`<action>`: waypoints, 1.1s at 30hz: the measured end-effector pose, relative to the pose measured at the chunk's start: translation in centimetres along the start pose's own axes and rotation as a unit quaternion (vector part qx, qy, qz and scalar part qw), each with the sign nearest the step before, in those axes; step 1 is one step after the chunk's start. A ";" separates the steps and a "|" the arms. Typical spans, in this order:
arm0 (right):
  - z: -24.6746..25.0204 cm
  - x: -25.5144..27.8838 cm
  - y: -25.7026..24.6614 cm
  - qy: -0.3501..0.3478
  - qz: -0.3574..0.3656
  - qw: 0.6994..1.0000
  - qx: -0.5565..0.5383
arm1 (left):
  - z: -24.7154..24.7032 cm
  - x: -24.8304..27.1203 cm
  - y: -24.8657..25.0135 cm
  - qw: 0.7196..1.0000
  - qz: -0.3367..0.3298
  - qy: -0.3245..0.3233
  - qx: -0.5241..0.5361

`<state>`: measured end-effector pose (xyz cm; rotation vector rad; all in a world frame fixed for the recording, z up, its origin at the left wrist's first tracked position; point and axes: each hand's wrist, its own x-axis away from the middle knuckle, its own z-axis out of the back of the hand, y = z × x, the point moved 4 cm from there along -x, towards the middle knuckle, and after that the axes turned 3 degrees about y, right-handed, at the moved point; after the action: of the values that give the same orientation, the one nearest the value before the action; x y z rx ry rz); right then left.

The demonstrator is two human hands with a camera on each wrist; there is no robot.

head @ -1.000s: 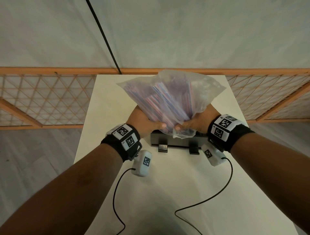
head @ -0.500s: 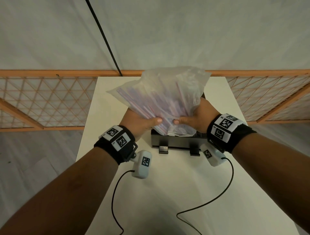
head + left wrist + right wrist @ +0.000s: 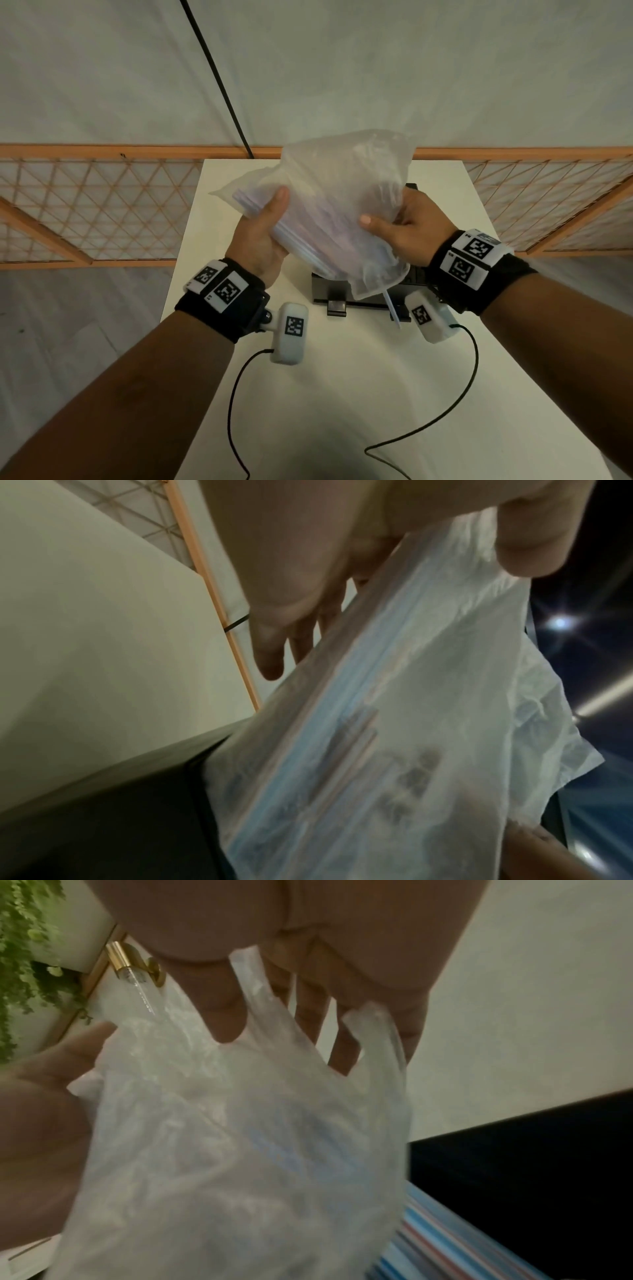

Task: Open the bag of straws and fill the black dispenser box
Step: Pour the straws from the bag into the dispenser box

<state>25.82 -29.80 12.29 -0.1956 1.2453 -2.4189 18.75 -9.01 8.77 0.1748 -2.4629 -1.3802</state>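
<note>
Black dispenser box [image 3: 329, 291] mostly hidden behind the bag of straws [image 3: 335, 212] — only its front edge shows on the table [image 3: 342, 394]. Bag held above the box; left hand [image 3: 260, 236] grips its left side, right hand [image 3: 407, 226] pinches the crumpled right side. One straw [image 3: 392, 308] pokes out below — wrist views blurred.

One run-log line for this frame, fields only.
stage: emptying | bag of straws: tilted over black dispenser box | left hand: grips bag | right hand: grips bag | one straw: poking out
</note>
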 end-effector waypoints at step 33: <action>1.4 -0.6 -1.6 0.083 0.064 0.993 0.045 | 0.0 -0.3 0.6 0.959 -0.154 0.054 -0.231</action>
<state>26.35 -29.78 14.42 0.1108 1.1762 -2.4131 19.05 -8.66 9.22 0.5242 -2.0154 -1.9724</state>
